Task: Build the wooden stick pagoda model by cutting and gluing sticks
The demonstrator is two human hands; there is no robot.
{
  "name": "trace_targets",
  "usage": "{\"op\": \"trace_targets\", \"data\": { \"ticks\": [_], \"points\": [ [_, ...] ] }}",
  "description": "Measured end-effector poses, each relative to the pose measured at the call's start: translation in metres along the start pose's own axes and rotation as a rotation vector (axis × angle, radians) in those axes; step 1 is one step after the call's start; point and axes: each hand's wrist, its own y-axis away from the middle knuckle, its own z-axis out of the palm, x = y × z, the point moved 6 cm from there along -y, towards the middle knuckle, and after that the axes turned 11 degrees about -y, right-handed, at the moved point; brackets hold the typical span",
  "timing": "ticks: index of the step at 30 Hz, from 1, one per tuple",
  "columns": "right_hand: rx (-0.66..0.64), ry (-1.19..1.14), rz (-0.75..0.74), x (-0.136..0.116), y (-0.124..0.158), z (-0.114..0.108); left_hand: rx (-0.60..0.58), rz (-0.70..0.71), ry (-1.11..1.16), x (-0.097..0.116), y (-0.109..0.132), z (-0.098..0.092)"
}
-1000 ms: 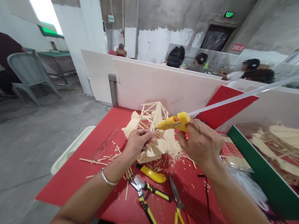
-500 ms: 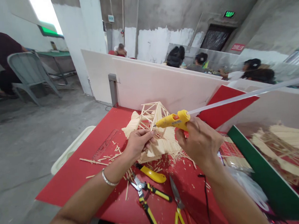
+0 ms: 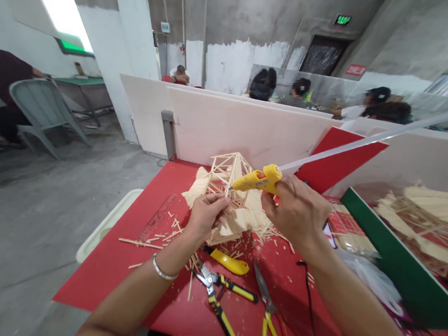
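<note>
In my right hand (image 3: 298, 206) is a yellow glue gun (image 3: 261, 179), with a long clear glue stick (image 3: 341, 147) sticking out of its back. Its nozzle points left, close to the fingertips of my left hand (image 3: 209, 213). Those fingers pinch a thin wooden stick (image 3: 227, 189), partly hidden by the fingers and the nozzle. Just beyond both hands stands a model frame (image 3: 227, 162) of pale wooden sticks on a ribbed wooden base (image 3: 246, 220). Whether the nozzle touches the stick I cannot tell.
A yellow utility knife (image 3: 230, 262), cutters (image 3: 211, 281) and long-nose pliers (image 3: 267, 298) lie on the red table (image 3: 112, 268) before me. A ruler (image 3: 156, 217) and stick offcuts lie left. A green board (image 3: 402, 258) stands right; a white partition (image 3: 243, 118) runs behind. Several people sit farther off.
My right hand and the glue gun have shifted very slightly left. My left hand keeps its pinch in nearly the same place, and the model has not visibly moved.
</note>
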Motion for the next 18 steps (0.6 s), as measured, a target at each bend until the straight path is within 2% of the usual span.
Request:
{"op": "trace_targets", "data": {
  "ticks": [18],
  "points": [
    [0.022,0.027,0.008,-0.0006,0.0001,-0.0022,0.000,0.003,-0.025,0.0002,-0.0007,-0.0005]
  ]
}}
